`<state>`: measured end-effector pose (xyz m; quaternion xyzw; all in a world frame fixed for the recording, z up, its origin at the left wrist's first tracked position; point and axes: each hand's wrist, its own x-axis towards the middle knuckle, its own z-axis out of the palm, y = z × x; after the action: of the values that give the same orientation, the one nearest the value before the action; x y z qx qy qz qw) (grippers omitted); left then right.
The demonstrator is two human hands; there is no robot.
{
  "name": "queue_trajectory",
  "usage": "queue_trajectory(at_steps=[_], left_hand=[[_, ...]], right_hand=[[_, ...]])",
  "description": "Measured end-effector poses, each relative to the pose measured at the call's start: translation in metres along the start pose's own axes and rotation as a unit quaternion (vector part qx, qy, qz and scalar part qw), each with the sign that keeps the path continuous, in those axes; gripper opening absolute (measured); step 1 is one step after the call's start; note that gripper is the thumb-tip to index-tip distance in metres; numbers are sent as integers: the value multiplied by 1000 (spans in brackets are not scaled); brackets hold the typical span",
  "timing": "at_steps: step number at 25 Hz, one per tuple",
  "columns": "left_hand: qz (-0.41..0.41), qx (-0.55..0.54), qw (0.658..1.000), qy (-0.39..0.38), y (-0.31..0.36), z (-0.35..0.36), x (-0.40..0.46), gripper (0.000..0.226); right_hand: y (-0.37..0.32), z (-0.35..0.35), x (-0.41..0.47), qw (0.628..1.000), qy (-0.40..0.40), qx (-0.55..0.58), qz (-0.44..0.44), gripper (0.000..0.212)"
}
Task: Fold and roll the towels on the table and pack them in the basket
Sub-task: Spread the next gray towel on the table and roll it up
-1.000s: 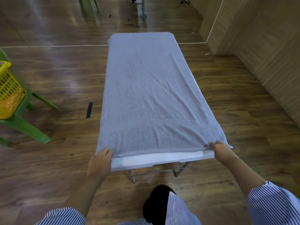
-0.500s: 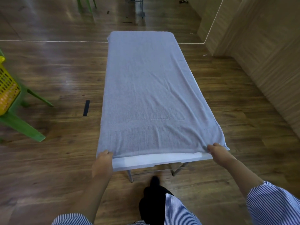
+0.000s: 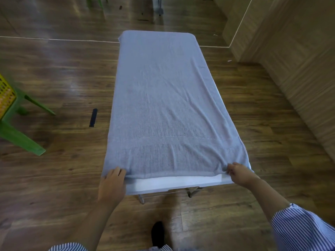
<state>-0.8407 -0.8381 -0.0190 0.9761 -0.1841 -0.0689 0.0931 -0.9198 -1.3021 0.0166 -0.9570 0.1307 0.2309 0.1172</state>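
A long pale grey-blue towel [image 3: 163, 98] lies spread flat over the whole narrow white table [image 3: 174, 184], whose near edge shows bare below the towel's hem. My left hand [image 3: 112, 183] grips the towel's near left corner, fingers curled over the hem. My right hand [image 3: 239, 173] pinches the near right corner, and the cloth bunches into small creases at its fingertips. The yellow basket [image 3: 5, 96] sits on a green stool at the far left edge of the view, only partly visible.
The green stool's legs [image 3: 20, 140] splay out on the wooden floor left of the table. A small dark flat object [image 3: 93, 117] lies on the floor between stool and table. A wood-panelled wall [image 3: 299, 78] runs along the right. My dark shoe [image 3: 158, 232] is below the table's near end.
Both hands have stayed on the near corners while the towel's near hem crept slightly up the table, and creases have gathered at the right corner. The view has shifted a little, pushing the basket further out of frame.
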Motion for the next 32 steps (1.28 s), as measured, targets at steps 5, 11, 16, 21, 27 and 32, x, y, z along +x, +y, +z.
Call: queue_trajectory(at_steps=[5,11,16,21,27,32], left_hand=[[37,3,999,39,4,2,3,14],[31,13,997,68,16,12,-1,36],[-15,-7,995,96,25,12,-7,24],[-34,-14,993,113,30,15,-7,33],[-68,-31,991,109,29,25,-10,40],[-45,16,996,70,17,25,-16,41]], right_hand=[[8,2,-9,1000,23,21,0,20],[17,8,-20,998,46,29,-28,21],[24,1,-18,994,65,-16,-86,19],[37,-8,-3,987,74,-3,-142,19],[45,-10,4,987,80,-16,-135,30],[54,-10,0,995,48,-27,-81,15]])
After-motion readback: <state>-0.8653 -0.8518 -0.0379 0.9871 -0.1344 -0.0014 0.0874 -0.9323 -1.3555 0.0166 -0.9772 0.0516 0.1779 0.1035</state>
